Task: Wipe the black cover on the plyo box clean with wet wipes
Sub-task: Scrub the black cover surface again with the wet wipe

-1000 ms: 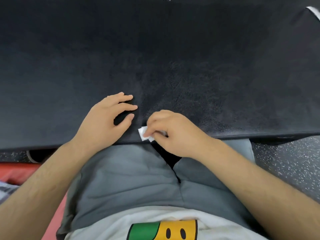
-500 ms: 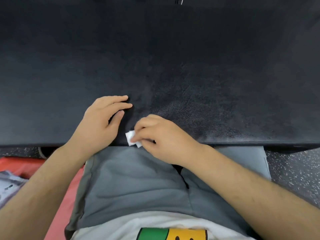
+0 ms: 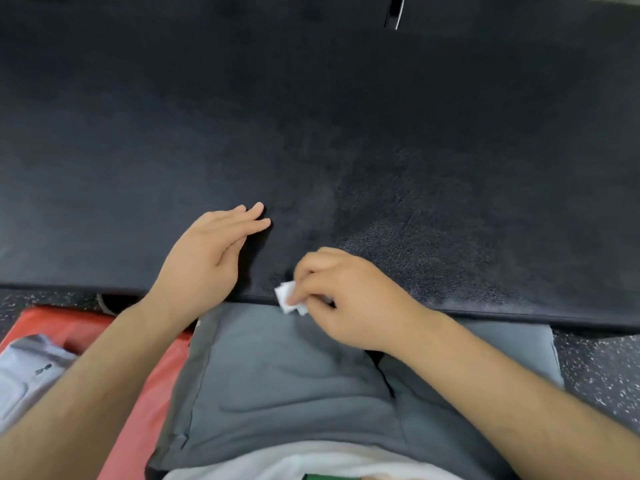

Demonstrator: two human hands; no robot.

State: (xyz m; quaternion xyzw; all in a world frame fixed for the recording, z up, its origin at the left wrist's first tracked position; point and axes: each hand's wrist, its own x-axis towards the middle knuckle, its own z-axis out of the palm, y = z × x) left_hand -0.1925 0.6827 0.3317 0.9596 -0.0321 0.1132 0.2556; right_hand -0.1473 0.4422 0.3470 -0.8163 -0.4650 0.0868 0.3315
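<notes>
The black cover [image 3: 311, 116] of the plyo box fills the upper two thirds of the head view; a textured, shinier patch lies to the right of centre near its front edge. My right hand [image 3: 349, 299] pinches a small folded white wet wipe [image 3: 289, 297] right at the cover's front edge. My left hand [image 3: 211, 254] rests flat on the cover just left of it, fingers straight and pointing right, a short gap from the right hand.
My lap in grey shorts [image 3: 294, 382] sits tight against the box's front edge. A red mat [image 3: 145, 393] with a pale grey garment [image 3: 27, 368] lies at the lower left. Speckled dark floor [image 3: 602, 368] shows at the right. A thin metal piece [image 3: 394, 12] stands at the far top.
My right hand with the wipe has slid a little left along the front edge, and my left hand's fingers have straightened flatter on the cover. The view has shifted slightly.
</notes>
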